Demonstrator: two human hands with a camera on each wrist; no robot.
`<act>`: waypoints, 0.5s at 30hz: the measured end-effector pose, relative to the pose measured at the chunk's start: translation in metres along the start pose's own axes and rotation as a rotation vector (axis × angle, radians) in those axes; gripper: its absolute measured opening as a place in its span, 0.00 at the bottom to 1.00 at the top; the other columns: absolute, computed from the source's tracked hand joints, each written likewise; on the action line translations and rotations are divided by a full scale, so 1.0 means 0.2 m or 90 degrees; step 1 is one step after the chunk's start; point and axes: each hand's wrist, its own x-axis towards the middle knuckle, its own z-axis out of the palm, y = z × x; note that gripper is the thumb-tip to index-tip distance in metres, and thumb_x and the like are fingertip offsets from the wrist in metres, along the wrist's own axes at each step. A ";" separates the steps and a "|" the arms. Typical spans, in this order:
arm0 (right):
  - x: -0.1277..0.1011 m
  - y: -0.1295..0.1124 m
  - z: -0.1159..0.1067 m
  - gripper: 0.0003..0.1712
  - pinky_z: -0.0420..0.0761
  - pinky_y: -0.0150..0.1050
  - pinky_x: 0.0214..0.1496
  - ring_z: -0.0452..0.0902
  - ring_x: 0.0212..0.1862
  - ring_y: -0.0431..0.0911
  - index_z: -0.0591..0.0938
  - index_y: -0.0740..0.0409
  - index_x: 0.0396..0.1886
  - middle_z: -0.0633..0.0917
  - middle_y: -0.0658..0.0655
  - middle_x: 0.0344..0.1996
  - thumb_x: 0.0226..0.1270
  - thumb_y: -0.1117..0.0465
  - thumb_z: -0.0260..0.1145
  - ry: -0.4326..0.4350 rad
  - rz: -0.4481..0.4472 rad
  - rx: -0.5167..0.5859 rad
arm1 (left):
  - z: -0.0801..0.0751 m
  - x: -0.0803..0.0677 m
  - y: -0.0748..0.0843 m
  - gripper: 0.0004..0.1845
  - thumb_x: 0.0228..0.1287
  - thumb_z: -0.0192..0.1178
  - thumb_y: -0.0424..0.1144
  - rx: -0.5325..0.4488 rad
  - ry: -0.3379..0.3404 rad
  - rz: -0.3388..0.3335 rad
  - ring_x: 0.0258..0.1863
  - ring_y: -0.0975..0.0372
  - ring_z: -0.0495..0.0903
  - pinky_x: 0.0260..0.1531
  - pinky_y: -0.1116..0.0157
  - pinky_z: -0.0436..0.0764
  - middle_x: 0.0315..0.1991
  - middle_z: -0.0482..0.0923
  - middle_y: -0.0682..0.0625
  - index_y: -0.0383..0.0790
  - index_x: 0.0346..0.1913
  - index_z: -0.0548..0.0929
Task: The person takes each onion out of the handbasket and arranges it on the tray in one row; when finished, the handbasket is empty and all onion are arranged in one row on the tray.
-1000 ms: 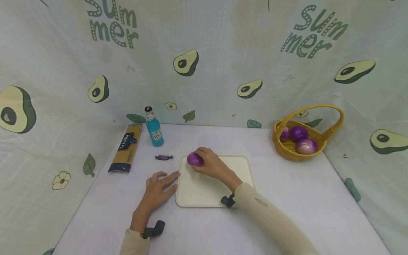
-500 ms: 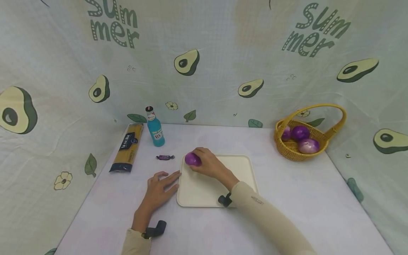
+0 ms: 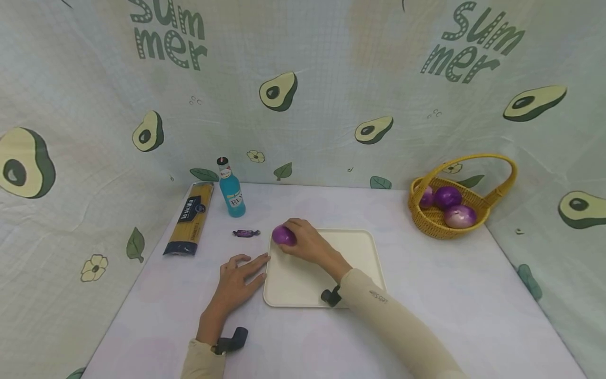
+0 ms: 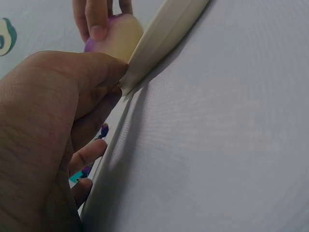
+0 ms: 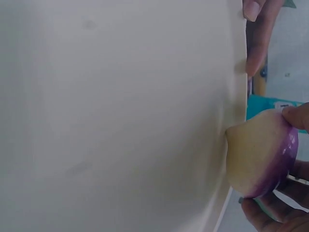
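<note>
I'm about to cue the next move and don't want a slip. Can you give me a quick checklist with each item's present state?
1. Turnip gripped: ok, the right hand's fingers are curled round it.
2. Right hand free: not ok, it holds the turnip.
3. Turnip resting on the tray: cannot tell, it is by the far left corner.
4. Left hand at the tray: ok, fingertips at its left edge.
5. Candy off the tray: ok, it lies apart, to the left.
6. Bottle upright: ok.
</note>
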 end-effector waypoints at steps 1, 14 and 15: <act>0.00 0.00 0.00 0.36 0.71 0.47 0.68 0.70 0.67 0.57 0.75 0.63 0.66 0.74 0.64 0.66 0.63 0.50 0.73 -0.002 0.001 0.000 | 0.00 0.00 0.00 0.25 0.71 0.59 0.56 0.000 -0.002 -0.001 0.66 0.53 0.63 0.60 0.46 0.57 0.67 0.72 0.66 0.64 0.69 0.74; 0.02 -0.02 0.02 0.37 0.73 0.45 0.66 0.70 0.66 0.56 0.73 0.64 0.67 0.74 0.64 0.66 0.66 0.48 0.71 -0.014 0.016 0.013 | 0.00 0.00 0.00 0.25 0.70 0.60 0.56 0.007 0.002 0.007 0.66 0.51 0.64 0.59 0.45 0.58 0.66 0.74 0.64 0.63 0.69 0.75; 0.03 -0.02 0.02 0.37 0.73 0.45 0.66 0.70 0.66 0.56 0.73 0.64 0.68 0.74 0.64 0.66 0.66 0.48 0.71 -0.015 0.018 0.015 | 0.00 0.00 0.00 0.25 0.70 0.60 0.56 0.006 0.002 0.008 0.66 0.51 0.64 0.59 0.45 0.58 0.66 0.74 0.64 0.63 0.69 0.75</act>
